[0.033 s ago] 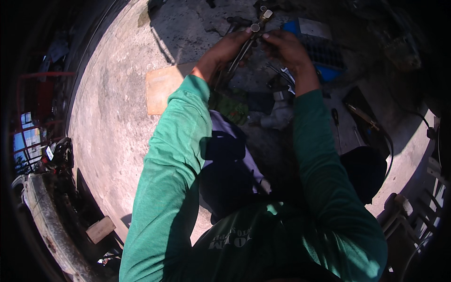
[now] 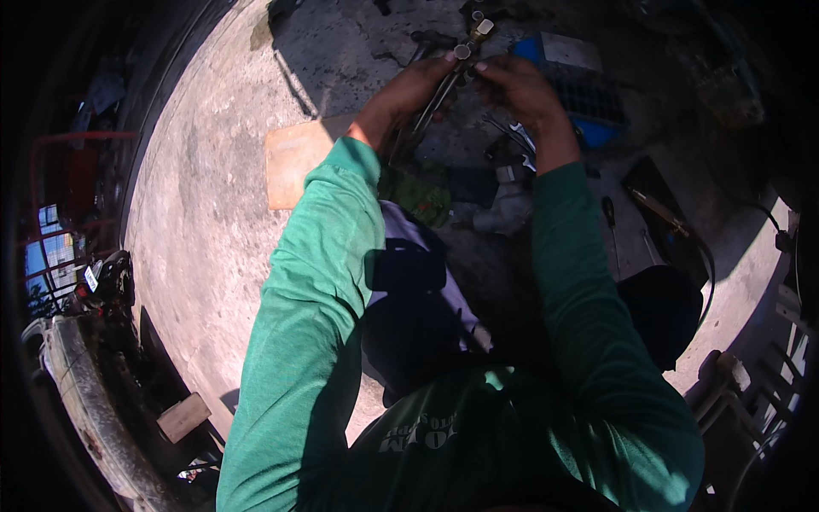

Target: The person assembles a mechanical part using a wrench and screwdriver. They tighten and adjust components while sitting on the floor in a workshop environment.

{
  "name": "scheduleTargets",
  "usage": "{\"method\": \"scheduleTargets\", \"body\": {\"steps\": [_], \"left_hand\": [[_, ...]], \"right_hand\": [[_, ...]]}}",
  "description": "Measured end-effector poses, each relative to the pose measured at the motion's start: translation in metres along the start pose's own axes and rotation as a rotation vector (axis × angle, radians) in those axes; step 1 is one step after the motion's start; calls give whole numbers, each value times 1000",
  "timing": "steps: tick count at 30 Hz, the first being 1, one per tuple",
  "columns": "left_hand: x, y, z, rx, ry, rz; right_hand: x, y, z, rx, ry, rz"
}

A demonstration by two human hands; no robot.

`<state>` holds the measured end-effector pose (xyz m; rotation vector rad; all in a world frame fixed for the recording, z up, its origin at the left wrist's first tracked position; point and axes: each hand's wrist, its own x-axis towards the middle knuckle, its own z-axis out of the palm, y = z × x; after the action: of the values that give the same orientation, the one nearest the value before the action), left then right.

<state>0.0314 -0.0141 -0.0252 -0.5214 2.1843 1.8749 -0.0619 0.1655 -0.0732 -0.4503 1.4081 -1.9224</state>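
Observation:
Both hands are raised over the floor at the top of the view. My left hand point(image 2: 415, 88) is closed around a long, slim metal rod-like part point(image 2: 437, 96) with a round end and a brass-coloured fitting at its far tip; its exact kind cannot be made out. Across from it, my right hand point(image 2: 520, 90) is closed, thumb and fingers pinched beside the round end. What sits between those right fingertips is too small and dark to name. Behind the left hand a dark hammer-shaped tool point(image 2: 433, 39) lies on the floor.
A blue case point(image 2: 597, 134) lies right of my hands, near wrenches point(image 2: 523, 141). Below are a grey metal housing point(image 2: 508, 205) and green cloth point(image 2: 418, 198). A screwdriver point(image 2: 609, 212) and a dark hose point(image 2: 710, 273) lie right; a tan board point(image 2: 290, 166) left.

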Motion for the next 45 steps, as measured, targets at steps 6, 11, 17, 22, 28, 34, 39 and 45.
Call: {"method": "scheduleTargets", "body": {"steps": [6,11,17,22,28,34,39,45], "left_hand": [[1,2,5,105,37,-25],[3,4,4,183,74,-17],[11,2,5,84,31,-78],[17,-8,-1,13,34,-148],[12,-1,10,8,73,-105],[11,-1,10,99,138,-42],[8,3,14,187,163,-15],[5,8,12,266,194,9]], "right_hand": [[1,-1,-2,-151,26,5],[19,23,-3,-345,131,-170],[27,38,-8,-607,326,-546],[17,30,8,-702,364,-546],[20,33,5,-762,395,-586],[28,37,0,-769,350,-524],[30,41,-7,-650,262,-517],[31,40,-3,-692,291,-563]]}}
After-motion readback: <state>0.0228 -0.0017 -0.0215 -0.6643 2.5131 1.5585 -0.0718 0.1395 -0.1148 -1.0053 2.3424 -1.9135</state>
